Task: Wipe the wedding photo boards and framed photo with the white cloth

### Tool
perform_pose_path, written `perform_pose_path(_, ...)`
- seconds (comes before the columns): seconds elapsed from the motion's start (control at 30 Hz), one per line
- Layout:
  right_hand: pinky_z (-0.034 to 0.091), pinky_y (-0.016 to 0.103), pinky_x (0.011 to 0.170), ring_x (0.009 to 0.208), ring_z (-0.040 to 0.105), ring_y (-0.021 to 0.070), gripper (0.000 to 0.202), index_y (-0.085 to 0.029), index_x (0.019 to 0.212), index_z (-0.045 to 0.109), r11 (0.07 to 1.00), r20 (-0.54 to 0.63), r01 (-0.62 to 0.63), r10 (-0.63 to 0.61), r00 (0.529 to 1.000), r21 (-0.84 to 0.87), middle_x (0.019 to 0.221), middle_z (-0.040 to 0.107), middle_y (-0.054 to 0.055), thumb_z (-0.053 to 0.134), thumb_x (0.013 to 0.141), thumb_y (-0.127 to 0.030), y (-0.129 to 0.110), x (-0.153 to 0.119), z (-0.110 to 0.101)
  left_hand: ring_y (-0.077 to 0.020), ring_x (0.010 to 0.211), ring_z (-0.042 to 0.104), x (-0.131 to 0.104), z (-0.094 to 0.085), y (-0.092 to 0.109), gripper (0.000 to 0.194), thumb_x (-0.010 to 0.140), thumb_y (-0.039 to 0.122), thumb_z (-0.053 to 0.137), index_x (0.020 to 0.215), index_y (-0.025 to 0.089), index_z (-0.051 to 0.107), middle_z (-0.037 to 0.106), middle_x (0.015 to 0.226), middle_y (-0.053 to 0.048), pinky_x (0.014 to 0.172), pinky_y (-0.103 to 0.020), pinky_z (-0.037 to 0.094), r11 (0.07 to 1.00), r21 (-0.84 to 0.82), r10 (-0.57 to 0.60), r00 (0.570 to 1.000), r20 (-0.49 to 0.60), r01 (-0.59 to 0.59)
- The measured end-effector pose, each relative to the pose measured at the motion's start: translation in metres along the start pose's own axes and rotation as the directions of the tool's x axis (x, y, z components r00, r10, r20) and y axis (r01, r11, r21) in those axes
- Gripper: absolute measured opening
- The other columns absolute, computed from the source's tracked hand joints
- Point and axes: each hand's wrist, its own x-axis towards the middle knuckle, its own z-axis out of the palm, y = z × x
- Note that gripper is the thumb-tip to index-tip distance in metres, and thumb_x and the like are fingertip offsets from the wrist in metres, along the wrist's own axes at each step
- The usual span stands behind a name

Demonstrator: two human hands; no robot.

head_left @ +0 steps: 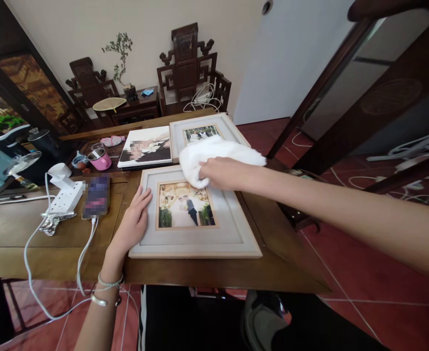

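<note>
A framed photo (195, 243) in a pale wooden frame lies flat near the table's front edge. My left hand (135, 218) rests on the frame's left side, fingers apart, holding nothing. Fingers closed, my right hand (223, 173) grips a white cloth (217, 150) over the frame's upper right part. The cloth partly covers a second framed photo (177, 127) lying behind the first. Beside that one, to the left, a photo album or panel (146, 146) lies flat.
On the table's left side are a white power strip (66, 197), a phone (96, 197) with a cable, a pink cup (100, 160) and a glass lid (22, 163). Dark carved chairs (185, 63) stand behind the table (214, 278).
</note>
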Motion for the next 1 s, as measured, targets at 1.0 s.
perform_pose_path(1.0,0.025,0.063,0.106,0.139,0.018,0.0444,0.048,-0.009,0.119,0.062,0.997,-0.135,-0.074,0.077,0.988,0.023,0.153,0.027,0.017,0.052,0.074,0.003,-0.016,-0.006,0.018,-0.0211,0.145,0.018,0.0,-0.001,-0.004,0.048,0.092,0.013,0.032,0.139,0.017,0.044,0.041,0.148,-0.01,0.118,-0.049,0.02,0.998,0.034,0.056,0.998,0.025,-0.057)
